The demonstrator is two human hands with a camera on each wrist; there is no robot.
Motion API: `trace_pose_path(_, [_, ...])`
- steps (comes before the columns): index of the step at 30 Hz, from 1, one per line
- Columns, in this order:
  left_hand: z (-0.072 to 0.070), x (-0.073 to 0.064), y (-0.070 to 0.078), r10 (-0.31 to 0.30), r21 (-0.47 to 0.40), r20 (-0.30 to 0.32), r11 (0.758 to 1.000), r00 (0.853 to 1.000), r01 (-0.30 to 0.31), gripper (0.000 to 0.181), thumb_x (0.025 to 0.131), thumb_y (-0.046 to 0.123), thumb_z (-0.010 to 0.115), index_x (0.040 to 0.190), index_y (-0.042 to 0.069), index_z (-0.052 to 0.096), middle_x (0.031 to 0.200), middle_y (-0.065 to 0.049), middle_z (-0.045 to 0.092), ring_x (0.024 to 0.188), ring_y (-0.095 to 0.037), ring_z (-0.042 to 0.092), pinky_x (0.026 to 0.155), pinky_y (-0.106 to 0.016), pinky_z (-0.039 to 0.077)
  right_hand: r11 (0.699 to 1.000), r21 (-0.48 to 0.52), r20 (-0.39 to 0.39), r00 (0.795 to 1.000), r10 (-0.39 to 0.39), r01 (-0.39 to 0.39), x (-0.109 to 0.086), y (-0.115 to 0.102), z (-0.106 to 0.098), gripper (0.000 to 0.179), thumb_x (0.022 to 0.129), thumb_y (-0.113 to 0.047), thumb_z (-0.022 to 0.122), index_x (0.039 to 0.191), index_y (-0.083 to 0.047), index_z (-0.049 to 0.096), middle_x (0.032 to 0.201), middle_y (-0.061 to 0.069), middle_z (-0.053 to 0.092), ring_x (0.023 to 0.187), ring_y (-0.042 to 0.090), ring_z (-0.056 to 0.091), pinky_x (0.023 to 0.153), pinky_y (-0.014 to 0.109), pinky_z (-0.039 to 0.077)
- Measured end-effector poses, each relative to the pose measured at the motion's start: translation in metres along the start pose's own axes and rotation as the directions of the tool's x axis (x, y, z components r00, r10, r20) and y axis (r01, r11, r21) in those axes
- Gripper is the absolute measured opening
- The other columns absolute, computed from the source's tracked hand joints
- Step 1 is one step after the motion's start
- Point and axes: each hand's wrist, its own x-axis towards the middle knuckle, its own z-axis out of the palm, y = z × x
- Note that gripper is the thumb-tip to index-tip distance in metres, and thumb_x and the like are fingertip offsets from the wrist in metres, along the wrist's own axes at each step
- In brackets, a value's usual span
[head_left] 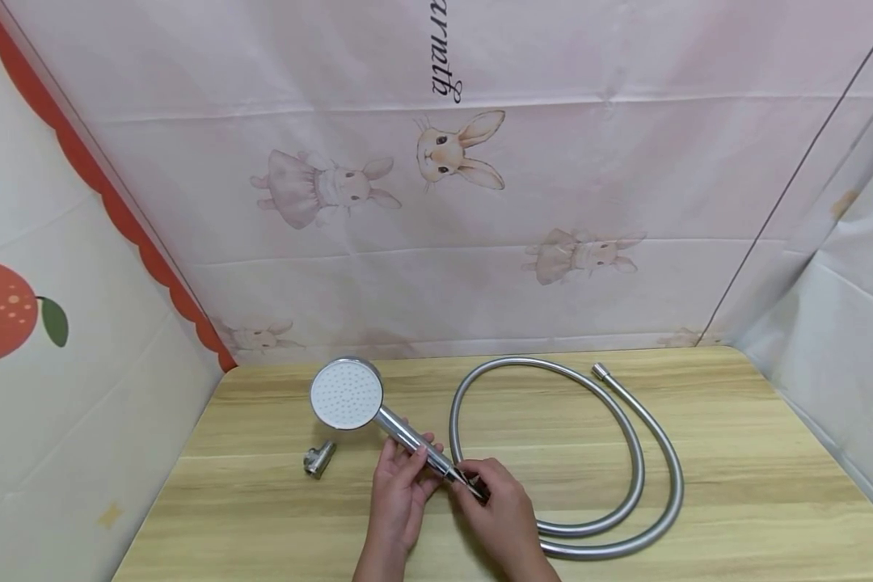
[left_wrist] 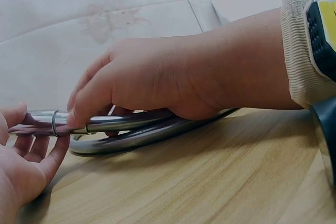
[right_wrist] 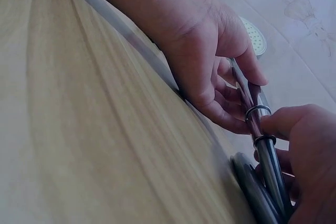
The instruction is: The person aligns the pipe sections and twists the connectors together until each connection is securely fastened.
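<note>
Left grip (head_left: 398, 493) holds shower head (head_left: 346, 394) by its handle (head_left: 400, 428), right grip (head_left: 503, 509) pinches hose (head_left: 676, 482) at handle's end, metal fitting (head_left: 320, 459) near shower head.

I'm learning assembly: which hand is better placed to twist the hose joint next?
The right hand, probably: it pinches the joint where the hose meets the shower handle, while the left hand holds the handle.

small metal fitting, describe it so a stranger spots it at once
In the head view, go from the wooden table to the white-faced shower head. Just beneath it in frame, the small metal fitting lies untouched, stubby unlike the long hose.
</note>
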Motion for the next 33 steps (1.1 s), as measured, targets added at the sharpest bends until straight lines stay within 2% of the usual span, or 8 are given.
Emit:
trace_pose_path(5, [0.0001, -0.0001, -0.0003, 0.001, 0.003, -0.002, 1.0, 1.0, -0.001, 0.072, 0.095, 0.008, 0.061, 0.156, 0.018, 0.023, 0.122, -0.004, 0.06, 0.106, -0.018, 0.067, 0.092, -0.038, 0.057, 1.0, 0.01, -0.003, 1.0, -0.005, 0.005, -0.0003, 0.0006, 0.0004, 0.032, 0.072, -0.014, 0.085, 0.101, -0.023, 0.072, 0.094, -0.017, 0.062, 0.08, 0.0, 0.058, 0.073, 0.021, 0.055])
trace_pose_path(11, [0.0, 0.0, -0.0001, -0.002, 0.003, -0.005, 1.0, 1.0, 0.002, 0.072, 0.095, 0.008, 0.062, 0.155, 0.018, 0.025, 0.121, -0.004, 0.06, 0.106, -0.018, 0.067, 0.093, -0.038, 0.057, 1.0, 0.011, 0.002, 1.0, -0.001, 0.001, -0.0003, 0.0004, 0.0001, 0.033, 0.072, -0.012, 0.085, 0.1, -0.023, 0.073, 0.094, -0.016, 0.062, 0.081, 0.0, 0.059, 0.074, 0.022, 0.056])
trace_pose_path(24, [0.0005, 0.0006, 0.0003, -0.004, -0.004, -0.006, 1.0, 1.0, 0.004, 0.072, 0.095, 0.008, 0.061, 0.156, 0.02, 0.024, 0.121, -0.004, 0.06, 0.107, -0.018, 0.066, 0.091, -0.037, 0.057, 1.0, 0.001, -0.02, 1.0, -0.023, 0.023, -0.0009, 0.0014, 0.0012, 0.029, 0.075, -0.015, 0.084, 0.1, -0.024, 0.073, 0.092, -0.016, 0.065, 0.081, 0.0, 0.06, 0.074, 0.023, 0.056])
trace_pose_path(33, [-0.0006, 0.0009, -0.0011, -0.004, 0.002, -0.004, 1.0, 1.0, 0.005, 0.073, 0.095, 0.009, 0.062, 0.156, 0.019, 0.023, 0.12, -0.003, 0.061, 0.107, -0.018, 0.066, 0.089, -0.036, 0.058, 1.0, -0.024, -0.01, 1.0, -0.003, 0.003, -0.0007, 0.0025, 0.0019, 0.018, 0.083, -0.021, 0.078, 0.1, -0.026, 0.073, 0.088, -0.013, 0.068, 0.079, 0.003, 0.059, 0.07, 0.024, 0.054])
